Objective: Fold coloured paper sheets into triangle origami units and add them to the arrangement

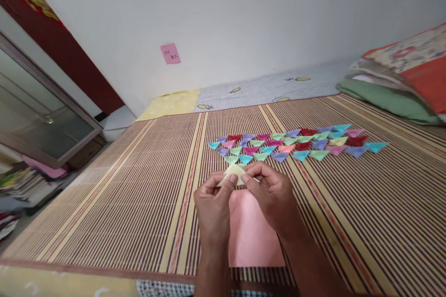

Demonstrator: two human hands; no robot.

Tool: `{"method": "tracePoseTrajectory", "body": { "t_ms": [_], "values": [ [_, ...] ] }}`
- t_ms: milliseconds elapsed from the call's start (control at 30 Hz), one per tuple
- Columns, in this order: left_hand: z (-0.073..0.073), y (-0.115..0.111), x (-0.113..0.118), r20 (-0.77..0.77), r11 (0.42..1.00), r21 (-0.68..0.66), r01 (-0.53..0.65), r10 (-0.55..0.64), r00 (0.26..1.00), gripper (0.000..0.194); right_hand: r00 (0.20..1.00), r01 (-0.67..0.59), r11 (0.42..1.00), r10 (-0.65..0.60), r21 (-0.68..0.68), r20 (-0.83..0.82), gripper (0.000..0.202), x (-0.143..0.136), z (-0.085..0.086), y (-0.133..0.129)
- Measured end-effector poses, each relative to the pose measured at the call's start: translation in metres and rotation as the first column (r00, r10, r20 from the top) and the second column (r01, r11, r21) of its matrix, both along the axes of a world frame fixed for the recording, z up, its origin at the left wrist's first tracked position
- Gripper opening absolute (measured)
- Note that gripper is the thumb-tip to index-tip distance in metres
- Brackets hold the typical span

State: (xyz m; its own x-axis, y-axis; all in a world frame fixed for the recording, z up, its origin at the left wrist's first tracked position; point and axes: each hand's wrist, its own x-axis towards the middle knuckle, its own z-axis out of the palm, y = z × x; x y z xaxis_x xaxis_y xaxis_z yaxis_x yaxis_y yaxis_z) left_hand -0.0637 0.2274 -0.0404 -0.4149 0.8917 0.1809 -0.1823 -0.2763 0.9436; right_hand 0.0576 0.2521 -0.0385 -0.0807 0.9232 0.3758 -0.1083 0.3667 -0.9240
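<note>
Pink paper sheet (256, 236) lies flat on the striped mat (121, 204) btwn the forearms; just beyond it, L hand (213, 197) & R hand (278, 192) are closed in thumb-finger pinches, one per side of the pale yellow paper (236, 171), which is up off the mat & looks part-folded, prob mid-crease. Next move prob calls for edges kept even & firm thumb pressure, w/o nudging the rows of multicolored folded paper triangles (285, 148) just past the fingers
</note>
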Motion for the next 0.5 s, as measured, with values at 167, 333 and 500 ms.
{"method": "tracePoseTrajectory", "body": {
  "t_ms": [167,333,500],
  "values": [
    [0.0052,-0.0010,0.0056,0.052,0.999,-0.008,-0.034,0.034,0.998,0.015,1.000,0.030,0.999,-0.030,0.011,-0.005,0.016,-0.0032,-0.0030,0.0000],
    [0.0096,-0.0009,0.0097,0.094,0.998,-0.006,-0.069,0.069,0.993,0.021,0.999,0.049,0.999,-0.049,0.004,0.016,0.018,-0.0038,-0.0010,-0.0033],
    [0.0076,-0.0015,0.0092,0.073,0.995,0.004,-0.100,0.100,0.992,0.023,0.999,0.040,0.999,-0.040,0.008,0.019,0.017,-0.0039,-0.0002,-0.0037]
  ]
}}
